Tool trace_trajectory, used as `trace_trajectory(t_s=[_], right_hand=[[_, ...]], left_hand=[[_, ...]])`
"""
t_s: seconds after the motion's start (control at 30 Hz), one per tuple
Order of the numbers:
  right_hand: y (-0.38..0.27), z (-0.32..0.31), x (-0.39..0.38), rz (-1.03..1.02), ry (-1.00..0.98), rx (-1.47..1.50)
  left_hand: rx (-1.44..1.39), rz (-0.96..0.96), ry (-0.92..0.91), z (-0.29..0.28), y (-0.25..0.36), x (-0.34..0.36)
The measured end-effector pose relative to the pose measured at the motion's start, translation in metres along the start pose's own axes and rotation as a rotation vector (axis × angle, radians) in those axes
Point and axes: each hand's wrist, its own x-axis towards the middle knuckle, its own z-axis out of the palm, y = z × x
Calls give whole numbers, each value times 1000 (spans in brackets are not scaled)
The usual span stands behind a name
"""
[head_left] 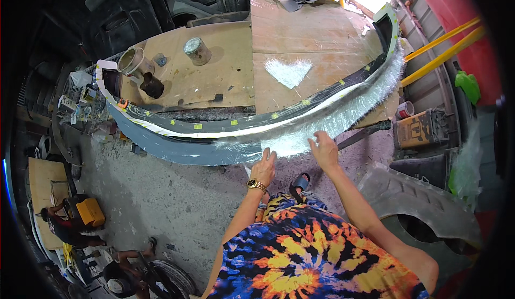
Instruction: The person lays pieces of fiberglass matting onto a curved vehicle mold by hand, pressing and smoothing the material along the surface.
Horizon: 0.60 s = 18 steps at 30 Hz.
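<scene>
In front of me a long curved car bumper (234, 122), dark with a white strip and small yellow tape pieces, bows toward me. White fiberglass mat (293, 140) with frayed strands lies along its near side, from the middle up the right end. My left hand (263, 169), a gold watch on its wrist, has its fingertips closed on the mat's lower left corner. My right hand (325, 152) is by the mat's lower edge, thumb and fingers apart; contact there is hard to make out. A loose fiberglass piece (288, 72) rests on the cardboard (322, 30) beyond.
A bucket (134, 62), a dark-stained can (152, 86) and a lidded tin (197, 51) stand on the board at left. Yellow poles (437, 57) and a metal canister (422, 129) are at right. A car fender (424, 208) lies behind my right arm. Two people are at lower left.
</scene>
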Motion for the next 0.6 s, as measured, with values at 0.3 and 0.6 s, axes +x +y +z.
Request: trace_trajectory(t_s=[0.3, 0.6], right_hand=[[12, 60, 4, -760, -448, -213], [58, 35, 47, -876, -482, -270]], left_hand=[[6, -56, -130, -4, 17, 15], [47, -172, -200, -4, 18, 18]])
